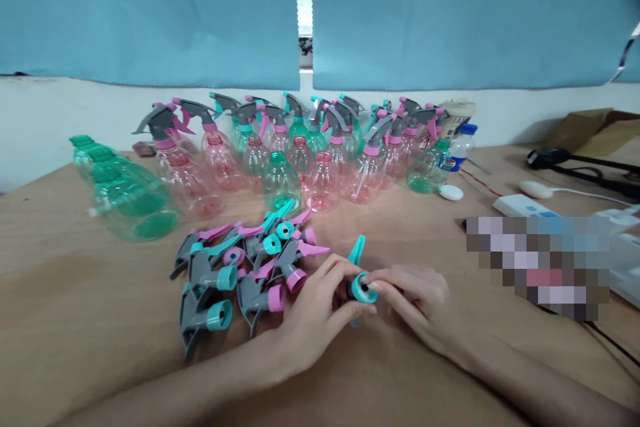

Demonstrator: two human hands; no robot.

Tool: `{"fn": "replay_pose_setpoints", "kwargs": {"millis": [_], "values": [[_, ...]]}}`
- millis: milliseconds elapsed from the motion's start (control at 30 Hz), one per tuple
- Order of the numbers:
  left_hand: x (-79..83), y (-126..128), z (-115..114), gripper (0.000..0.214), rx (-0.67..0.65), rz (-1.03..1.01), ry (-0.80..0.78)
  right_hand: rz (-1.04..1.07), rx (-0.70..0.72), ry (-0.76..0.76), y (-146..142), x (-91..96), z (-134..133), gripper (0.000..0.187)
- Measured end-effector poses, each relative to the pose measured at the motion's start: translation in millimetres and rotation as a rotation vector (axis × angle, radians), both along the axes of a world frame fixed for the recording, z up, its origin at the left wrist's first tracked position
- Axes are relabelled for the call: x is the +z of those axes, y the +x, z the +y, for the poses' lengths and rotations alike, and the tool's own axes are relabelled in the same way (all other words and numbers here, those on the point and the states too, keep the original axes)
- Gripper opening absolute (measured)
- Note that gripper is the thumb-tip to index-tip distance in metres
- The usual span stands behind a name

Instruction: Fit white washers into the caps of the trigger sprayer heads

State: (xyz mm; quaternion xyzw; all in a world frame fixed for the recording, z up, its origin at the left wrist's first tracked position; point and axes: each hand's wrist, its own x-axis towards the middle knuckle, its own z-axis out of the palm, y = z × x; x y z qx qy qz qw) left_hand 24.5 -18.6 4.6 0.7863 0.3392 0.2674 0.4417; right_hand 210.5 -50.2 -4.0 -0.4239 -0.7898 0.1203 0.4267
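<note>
My left hand (320,310) is closed around a trigger spray head (365,288) whose teal collar faces me; its teal trigger sticks up behind the fingers. At the collar's opening, the thumb and forefinger of my right hand (420,303) are pinched together. Whatever those fingertips hold, if anything, is too small to make out. To the left of my hands lies a pile of loose grey spray heads (253,293) with pink or teal collars and triggers.
Pink and green spray bottles (325,180) crowd the back of the wooden table, many with heads fitted. Capless green bottles (135,207) lean at the left. Rightward are a blue-capped bottle (463,147), a white lid (451,193), a power strip (525,207), cables and a cardboard box (607,137).
</note>
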Motion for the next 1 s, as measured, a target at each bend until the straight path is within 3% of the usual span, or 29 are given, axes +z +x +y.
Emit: {"fn": "replay_pose_setpoints", "kwargs": {"millis": [433,1000], "values": [[4.3,1,-1,0.013,-0.054,0.044,0.050,0.012,0.003,-0.234,-6,-1.7,-2,0.019],[1.4,2,-1,0.016,-0.077,0.063,0.079,0.078,0.000,-0.277,-6,-11.3,-3,0.017]]}}
